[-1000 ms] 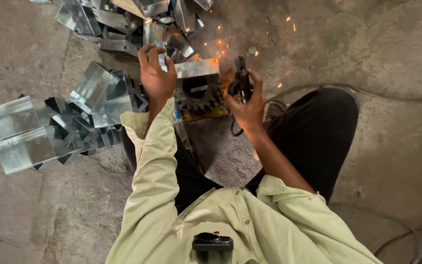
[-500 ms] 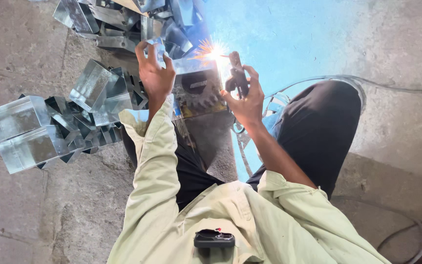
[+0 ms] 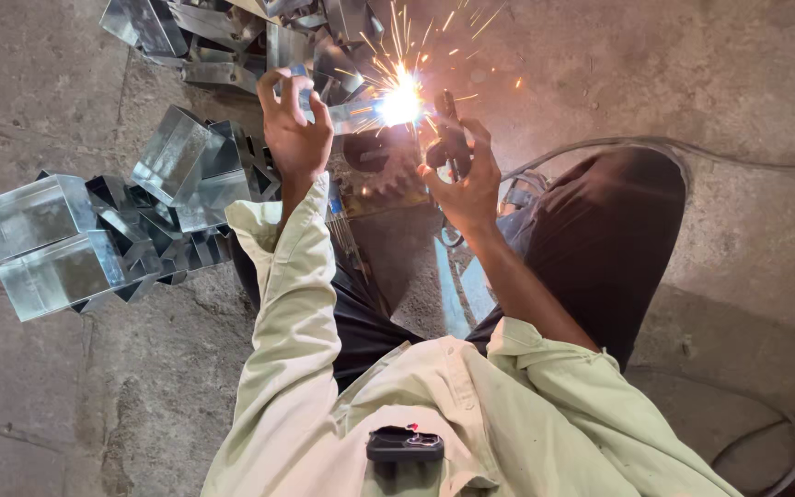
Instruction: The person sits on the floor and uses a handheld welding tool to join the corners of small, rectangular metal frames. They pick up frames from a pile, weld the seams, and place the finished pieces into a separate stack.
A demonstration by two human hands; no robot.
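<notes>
My left hand (image 3: 294, 129) grips a shiny sheet-metal piece (image 3: 347, 114) and holds it over a dark toothed gear block (image 3: 381, 166). My right hand (image 3: 465, 175) is closed around a black welding electrode holder (image 3: 448, 129), its tip at the right end of the metal piece. A bright white arc (image 3: 401, 101) burns there and throws orange sparks upward and outward. Both pale green sleeves reach forward, and my dark trouser knee (image 3: 618, 230) sits to the right.
Several folded shiny sheet-metal boxes (image 3: 39, 239) lie piled on the concrete floor to the left, and more metal pieces (image 3: 223, 37) are heaped at the top. A cable (image 3: 766, 166) runs across the floor at right. A small black device (image 3: 404, 445) is clipped to my shirt.
The arc flared into a blue-white glare half a second ago; now it is a smaller bright point with a wide spray of sparks. Both hands stay at the same spot.
</notes>
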